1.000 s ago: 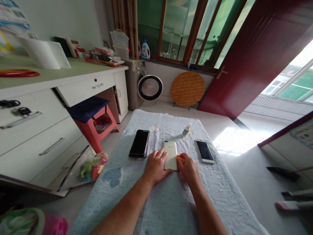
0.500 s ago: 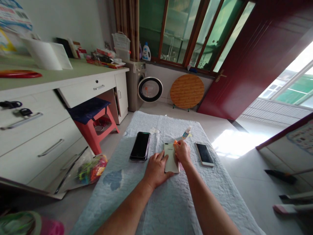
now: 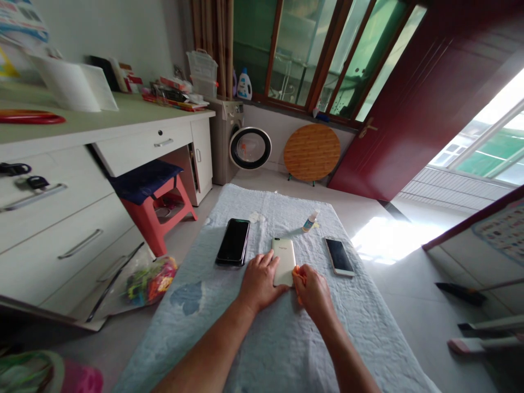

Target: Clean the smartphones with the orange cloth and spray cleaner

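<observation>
A white smartphone lies back side up on the cloth-covered table. My left hand holds it in place, fingers over its left edge and thumb along the bottom edge. In my right hand an orange cloth is pinched, pressed against the phone's right edge near the lower corner. To the left lies a black smartphone, screen up. Another white phone with a dark screen rests on the right. A small spray bottle stands upright beyond my right hand.
A pale blue quilted cloth covers the table. At left are a red stool, a white desk and a plastic bag of colourful things. A washing machine with its door open and a round wooden tabletop stand behind.
My right hand has slid the orange cloth down the phone's right edge, from near the top to the lower corner. The left hand stays on the phone.
</observation>
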